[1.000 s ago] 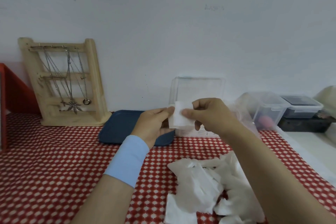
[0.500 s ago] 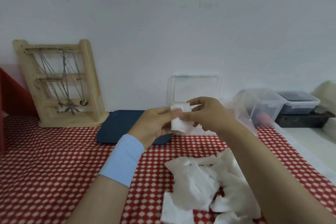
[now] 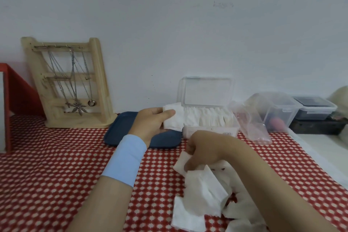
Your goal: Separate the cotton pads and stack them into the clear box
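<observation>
The clear box [image 3: 211, 132] stands against the wall with its lid raised and a row of white cotton pads inside. My left hand [image 3: 150, 121] holds a white cotton pad [image 3: 174, 118] between thumb and fingers, just left of the box. My right hand [image 3: 205, 149] has come down onto the loose pile of cotton pads [image 3: 205, 194] on the red checked cloth, its curled fingers pinching one pad at the pile's top left.
A dark blue tray [image 3: 122, 130] lies under my left hand. A wooden necklace stand [image 3: 69, 83] leans at the back left. A crumpled plastic bag [image 3: 252, 122] and two lidded tubs [image 3: 312, 109] sit right of the box. A red frame [image 3: 11, 88] bounds the left.
Both hands held one pad together in front of the box. My right hand has let go and dropped to the pile, while my left hand keeps the pad beside the box.
</observation>
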Motion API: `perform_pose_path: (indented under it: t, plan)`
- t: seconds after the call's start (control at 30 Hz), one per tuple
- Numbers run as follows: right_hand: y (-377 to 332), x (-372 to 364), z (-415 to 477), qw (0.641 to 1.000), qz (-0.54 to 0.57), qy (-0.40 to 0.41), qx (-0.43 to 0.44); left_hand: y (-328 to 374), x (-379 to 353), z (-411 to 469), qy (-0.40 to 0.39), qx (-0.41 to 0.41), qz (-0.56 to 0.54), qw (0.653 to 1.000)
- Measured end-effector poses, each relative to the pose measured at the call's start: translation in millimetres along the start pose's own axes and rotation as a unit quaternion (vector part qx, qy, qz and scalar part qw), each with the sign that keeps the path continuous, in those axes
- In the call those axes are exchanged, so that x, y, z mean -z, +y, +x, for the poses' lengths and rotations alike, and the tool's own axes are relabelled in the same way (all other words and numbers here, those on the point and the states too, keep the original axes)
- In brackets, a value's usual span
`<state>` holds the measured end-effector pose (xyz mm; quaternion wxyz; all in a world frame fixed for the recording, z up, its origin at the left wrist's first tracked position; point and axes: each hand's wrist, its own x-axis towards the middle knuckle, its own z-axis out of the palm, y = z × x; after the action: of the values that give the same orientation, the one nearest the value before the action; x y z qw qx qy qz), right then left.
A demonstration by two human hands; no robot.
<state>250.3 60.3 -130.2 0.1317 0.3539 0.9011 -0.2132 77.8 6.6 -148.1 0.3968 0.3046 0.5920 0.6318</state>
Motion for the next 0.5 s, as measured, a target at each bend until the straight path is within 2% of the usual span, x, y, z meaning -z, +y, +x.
perform_pose_path:
  t: [0.1,0.2,0.37,0.5]
  plan:
    - [0,10,-6,0.993,0.089,0.043,0.063,0,-1,-1,0.002,-0.004,0.007,1.000]
    - [6,16,-9,0.968,0.216,0.093,0.082,-2,-2,-2,0.025,-0.014,-0.009,1.000]
    - [19,25,-6,0.889,0.420,0.169,0.064,-3,-9,-4,0.031,-0.006,-0.046,0.998]
    - [24,26,-6,0.839,0.505,0.197,0.053,-4,-20,-9,0.003,0.016,-0.061,0.998]
